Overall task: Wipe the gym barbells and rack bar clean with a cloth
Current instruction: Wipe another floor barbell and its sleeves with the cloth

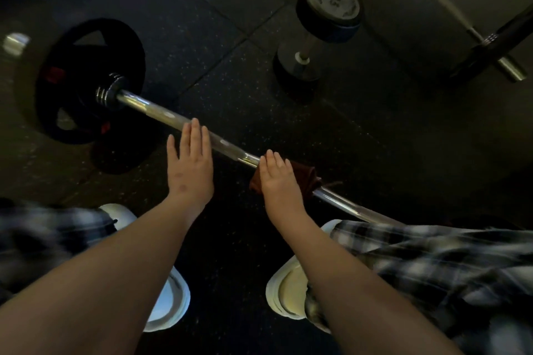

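Barbell (161, 114) lies on the dark speckled floor (230, 81), running on a diagonal from upper left to lower right. Its left end carries a black weight plate (75, 46) with red marks, held behind a ribbed chrome collar (108, 89); the sleeve tip past the plate is blurred. The shaft is bright chrome with some dull patches and small light spots along it.

From the collar to the left hand (190, 167) a long stretch of shaft shows uncovered. That hand is flat, palm down, fingers straight and slightly apart, holding nothing; the fingertips reach over the shaft, but whether they touch it cannot be told. A short length of bare shaft separates the two hands. The right hand (278, 181) lies flat with fingers straight and close together, pressing on a brown cloth (302, 174) that is draped over the bar. Just past the cloth the shaft shows again, then passes out of sight behind a plaid trouser leg (432, 262).

On the near side, two white shoes (170, 302) (285, 291) stand close to the bar, one under each forearm. On the far side, floor with tile seams lies between the plate and a dumbbell (323, 23) standing on end, well apart from the shaft. Farther right, a second bar (444, 3) sits across a dark stand (484, 49) beside a pale wall.
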